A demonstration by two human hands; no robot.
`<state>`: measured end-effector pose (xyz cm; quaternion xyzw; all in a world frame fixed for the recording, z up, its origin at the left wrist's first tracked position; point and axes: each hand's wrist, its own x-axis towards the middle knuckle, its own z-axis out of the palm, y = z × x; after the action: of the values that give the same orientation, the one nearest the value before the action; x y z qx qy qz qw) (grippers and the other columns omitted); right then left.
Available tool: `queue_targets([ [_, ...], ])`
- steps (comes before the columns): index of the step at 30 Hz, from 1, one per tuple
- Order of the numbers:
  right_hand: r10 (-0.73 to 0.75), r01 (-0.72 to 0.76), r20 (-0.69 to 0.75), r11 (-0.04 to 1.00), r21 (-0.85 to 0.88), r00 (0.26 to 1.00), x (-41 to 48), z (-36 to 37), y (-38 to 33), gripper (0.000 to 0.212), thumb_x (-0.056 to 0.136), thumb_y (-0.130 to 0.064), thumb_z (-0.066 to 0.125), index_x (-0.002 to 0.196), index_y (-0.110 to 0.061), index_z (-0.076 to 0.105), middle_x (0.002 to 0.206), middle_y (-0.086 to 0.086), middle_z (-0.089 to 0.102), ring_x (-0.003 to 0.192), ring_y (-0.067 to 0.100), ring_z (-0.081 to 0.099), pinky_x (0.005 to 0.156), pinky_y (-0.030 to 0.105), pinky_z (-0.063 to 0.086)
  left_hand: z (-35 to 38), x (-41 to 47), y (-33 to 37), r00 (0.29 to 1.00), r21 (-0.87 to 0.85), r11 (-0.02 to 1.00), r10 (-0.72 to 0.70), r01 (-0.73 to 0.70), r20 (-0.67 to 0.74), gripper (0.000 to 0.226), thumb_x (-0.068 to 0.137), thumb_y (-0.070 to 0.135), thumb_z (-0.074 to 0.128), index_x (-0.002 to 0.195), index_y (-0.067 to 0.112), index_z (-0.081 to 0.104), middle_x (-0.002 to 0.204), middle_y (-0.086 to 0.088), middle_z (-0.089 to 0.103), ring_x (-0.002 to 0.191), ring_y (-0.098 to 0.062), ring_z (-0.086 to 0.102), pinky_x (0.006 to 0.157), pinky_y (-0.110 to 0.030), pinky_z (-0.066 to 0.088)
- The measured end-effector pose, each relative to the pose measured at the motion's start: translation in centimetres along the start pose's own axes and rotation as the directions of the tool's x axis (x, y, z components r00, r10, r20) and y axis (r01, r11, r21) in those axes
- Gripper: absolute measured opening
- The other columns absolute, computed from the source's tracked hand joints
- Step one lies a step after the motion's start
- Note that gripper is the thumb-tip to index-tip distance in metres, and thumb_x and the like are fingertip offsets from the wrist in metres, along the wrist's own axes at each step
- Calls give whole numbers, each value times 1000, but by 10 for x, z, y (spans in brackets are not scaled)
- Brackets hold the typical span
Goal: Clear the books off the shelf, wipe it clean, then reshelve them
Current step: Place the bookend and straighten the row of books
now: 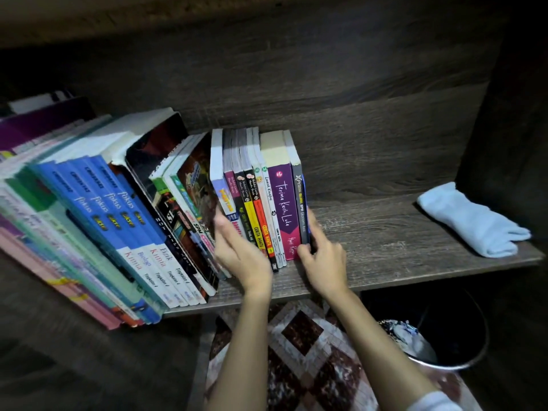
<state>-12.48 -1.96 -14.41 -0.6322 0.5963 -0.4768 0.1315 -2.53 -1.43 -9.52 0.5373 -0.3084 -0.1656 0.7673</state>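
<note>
Forearms are spanning from the bottom edge up to the shelf (385, 232). At left, leaning books (112, 221) are resting against each other. The left hand (240, 253) is pressing flat, fingers straight, on 1 side of the upright books (280, 203). The right hand (323, 259) is curling round the other end, probably squeezing the bunch so it moves as 1. The cloth (471, 221) is lying far right, within reach for wiping.

Forearms extended, left hand (240, 253) flat, right hand (324, 258) fingers (314, 229) curled, gripping
</note>
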Motion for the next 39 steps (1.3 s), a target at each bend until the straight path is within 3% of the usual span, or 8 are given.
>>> queue_targets([
  [1, 9, -9, 15, 1000, 3, 1000, 0, -1, -1, 67, 87, -19, 47, 147, -32, 20, 71, 24, 63, 69, 40, 59, 73, 39, 42, -4, -1, -4, 989, 96, 987, 121, -128, 80, 58, 96, 49, 31, 136, 12, 49, 108, -20, 66, 98, -26, 64, 86, -49, 48],
  [3, 19, -19, 35, 1000, 13, 999, 0, -2, -2, 72, 88, -11, 53, 147, -32, 18, 74, 25, 64, 71, 40, 59, 73, 40, 41, -9, 1, -13, 938, 254, 916, 254, -311, 235, 60, 97, 45, 28, 142, 7, 39, 97, -28, 64, 81, -36, 62, 67, -45, 48],
  [5, 17, -18, 35, 1000, 14, 999, 0, -2, -2, 72, 87, -11, 53, 147, -32, 19, 74, 26, 64, 70, 40, 59, 74, 40, 43, -11, 4, -15, 928, 316, 880, 289, -354, 235, 55, 98, 37, 28, 137, 2, 42, 84, -26, 63, 67, -36, 60, 53, -32, 38],
  [9, 29, -29, 2, 1000, 11, 1000, 0, 1, 0, 69, 80, -23, 43, 147, -32, 26, 63, 23, 58, 66, 41, 58, 71, 41, 43, -14, 10, -9, 935, 378, 857, 296, -349, 194, 42, 98, 23, 32, 118, -10, 48, 82, -29, 62, 69, -40, 59, 57, -27, 28],
  [16, 29, -30, 18, 999, 12, 999, 1, 1, -2, 73, 85, -10, 55, 146, -32, 21, 68, 26, 61, 67, 40, 59, 73, 42, 45, -15, 11, 3, 921, 315, 865, 372, -390, 119, 33, 96, 10, 36, 110, -16, 49, 87, -27, 63, 71, -30, 59, 61, -13, 28],
  [24, 15, -15, -15, 1000, 10, 1000, -1, 4, 2, 72, 75, -27, 37, 146, -32, 27, 69, 26, 62, 68, 42, 58, 71, 41, 42, -9, 16, 12, 899, 266, 863, 437, -429, 33, 37, 97, 13, 35, 114, -17, 50, 91, -27, 65, 77, -37, 62, 63, -16, 32],
  [34, 0, 0, -35, 1000, 3, 999, -2, 4, 0, 71, 76, -27, 36, 146, -32, 27, 69, 23, 63, 66, 41, 58, 68, 39, 41, -12, 23, -2, 896, 257, 859, 439, -442, 71, 42, 98, 21, 33, 107, -15, 52, 87, -24, 65, 75, -37, 63, 61, -21, 34],
  [39, 40, -40, -2, 999, 9, 999, -1, 2, -1, 67, 85, -18, 47, 147, -33, 25, 73, 26, 64, 70, 42, 59, 74, 41, 42, -13, 13, -12, 914, 265, 875, 383, -405, 135, 46, 96, 24, 30, 124, -7, 48, 94, -26, 67, 79, -38, 66, 63, -31, 49],
])
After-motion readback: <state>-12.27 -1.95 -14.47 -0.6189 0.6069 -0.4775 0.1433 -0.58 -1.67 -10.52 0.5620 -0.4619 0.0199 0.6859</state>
